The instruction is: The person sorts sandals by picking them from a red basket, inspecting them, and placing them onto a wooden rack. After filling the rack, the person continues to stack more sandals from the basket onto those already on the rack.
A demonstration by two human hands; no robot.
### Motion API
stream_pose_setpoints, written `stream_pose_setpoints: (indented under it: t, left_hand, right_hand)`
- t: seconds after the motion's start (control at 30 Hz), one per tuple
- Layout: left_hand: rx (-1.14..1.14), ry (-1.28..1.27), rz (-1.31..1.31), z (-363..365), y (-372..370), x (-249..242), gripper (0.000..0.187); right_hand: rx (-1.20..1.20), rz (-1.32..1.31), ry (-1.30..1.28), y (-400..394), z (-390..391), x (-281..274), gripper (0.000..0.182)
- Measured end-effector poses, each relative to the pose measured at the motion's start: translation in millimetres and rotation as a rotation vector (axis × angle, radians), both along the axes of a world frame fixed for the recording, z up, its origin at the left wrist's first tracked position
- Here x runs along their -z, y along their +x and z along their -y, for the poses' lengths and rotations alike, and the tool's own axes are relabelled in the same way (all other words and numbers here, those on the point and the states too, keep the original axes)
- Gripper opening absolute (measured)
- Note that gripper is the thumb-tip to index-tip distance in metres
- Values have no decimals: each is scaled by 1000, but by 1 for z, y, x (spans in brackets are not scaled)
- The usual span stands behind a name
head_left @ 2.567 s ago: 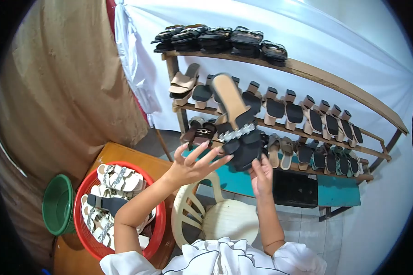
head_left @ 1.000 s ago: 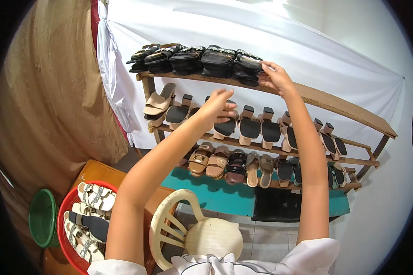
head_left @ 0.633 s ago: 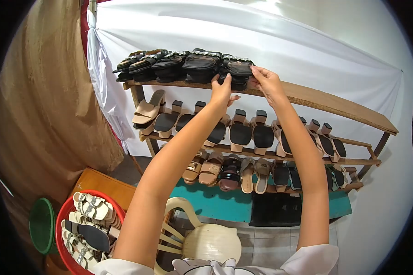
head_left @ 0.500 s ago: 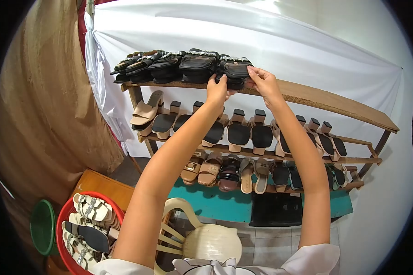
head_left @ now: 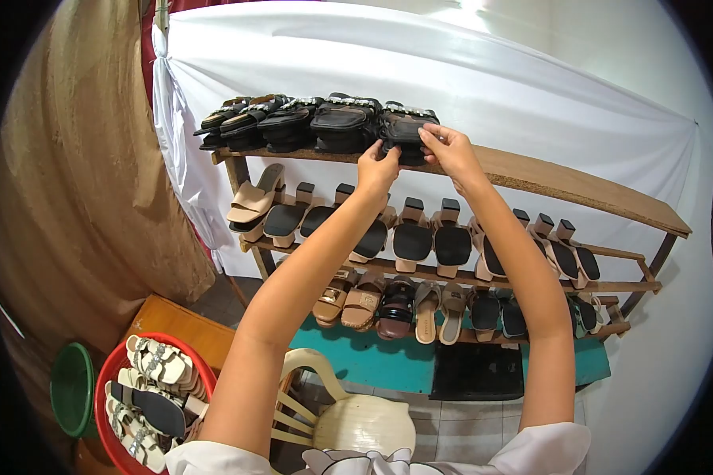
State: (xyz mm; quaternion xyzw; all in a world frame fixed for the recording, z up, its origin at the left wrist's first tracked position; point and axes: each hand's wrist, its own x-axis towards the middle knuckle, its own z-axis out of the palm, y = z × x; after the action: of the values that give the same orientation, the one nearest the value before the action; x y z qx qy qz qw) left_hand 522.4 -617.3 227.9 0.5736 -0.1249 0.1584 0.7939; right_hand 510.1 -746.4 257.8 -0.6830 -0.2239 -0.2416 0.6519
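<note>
At the right end of the row on the top shelf is a stack of black sandals [head_left: 405, 131] with sparkling straps. My left hand [head_left: 379, 169] grips the lower left side of this stack, thumb up, its other fingers partly hidden. Thumb and fingers of my right hand [head_left: 450, 150] pinch the upper sandal's right front corner. Just left of the stack sits another black sandal stack [head_left: 343, 125], close beside it. More black sandals [head_left: 289, 127] of the same kind fill the row's left end.
The wooden rack's top board [head_left: 562, 180] extends to the right. Beige block-heeled sandals [head_left: 412, 241] line the middle tier, with mixed sandals [head_left: 363, 302] below. A cream plastic chair [head_left: 364, 423] stands beneath my arms. At lower left are a red basin [head_left: 103, 396] of white sandals and a green basket [head_left: 72, 388].
The view has shifted slightly, so the rack appears a little lower. My right hand has moved a bit left along the upper sandal's front edge. My left hand keeps its hold.
</note>
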Motion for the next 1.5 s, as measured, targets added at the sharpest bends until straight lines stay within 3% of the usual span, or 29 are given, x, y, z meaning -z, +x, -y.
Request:
stream_pose_setpoints:
  t: [0.13,0.23,0.33,0.43,0.73,1.03,1.27,1.5]
  left_hand:
    - [9,-42,17,12,-6,2,55]
    - [15,-12,6,16,-6,1,58]
    - [47,-24,-4,15,-8,-2,61]
    - [73,-69,-20,17,-10,-2,63]
    - [18,-109,21,22,-5,-1,58]
    - [-123,-2,183,8,7,8,50]
    - [128,99,11,-17,3,-2,52]
    - [6,266,-95,-29,-31,1,67]
  right_hand:
    - [-4,-5,21,2,12,5,40]
    - [-154,-50,140,9,19,1,33]
    - [-284,-119,444,5,11,-8,26]
    - [-304,-94,488,15,4,-2,23]
    - [-201,-160,158,16,16,-7,26]
    - [-210,-89,241,32,-5,7,21]
    - [-139,-99,169,22,-15,3,21]
    - [-173,-88,231,0,-14,13,36]
